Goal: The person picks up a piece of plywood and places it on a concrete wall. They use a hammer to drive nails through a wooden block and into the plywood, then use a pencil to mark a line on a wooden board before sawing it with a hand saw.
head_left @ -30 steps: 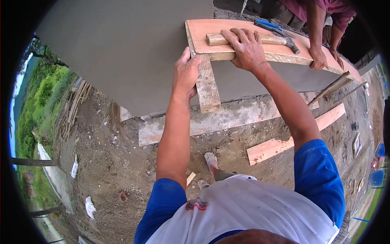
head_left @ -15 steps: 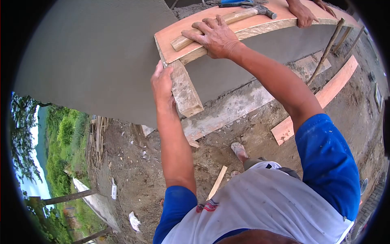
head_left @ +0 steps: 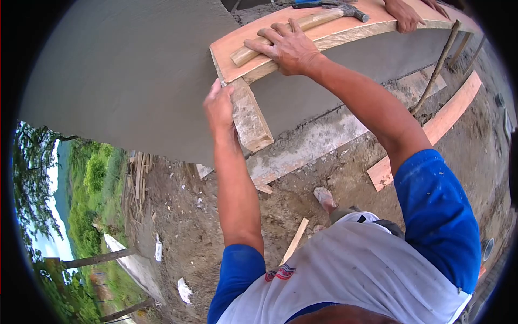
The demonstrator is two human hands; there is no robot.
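Observation:
My left hand [head_left: 219,110] is closed around the side of a short, mortar-stained wooden block [head_left: 250,117], just below the corner of a curved plywood-topped form [head_left: 225,54]. Its fingertips are partly hidden behind the block. My right hand [head_left: 293,49] lies with fingers spread across the wooden handle of a hammer [head_left: 317,20], which rests on the plywood. The palm is over the form's front edge, and the thumb is not clearly visible. The hammer's metal head points away to the right.
Another person's hand [head_left: 406,16] rests on the form farther right. Thin wooden props [head_left: 440,65] stand beneath it. Behind is a grey plastered wall [head_left: 124,81]. A curved plywood strip [head_left: 453,110] and a narrow wood stick [head_left: 294,241] lie on the dirt.
The view has shifted slightly, so the scene sits a little farther right. Both hands keep their places on the block and over the hammer handle.

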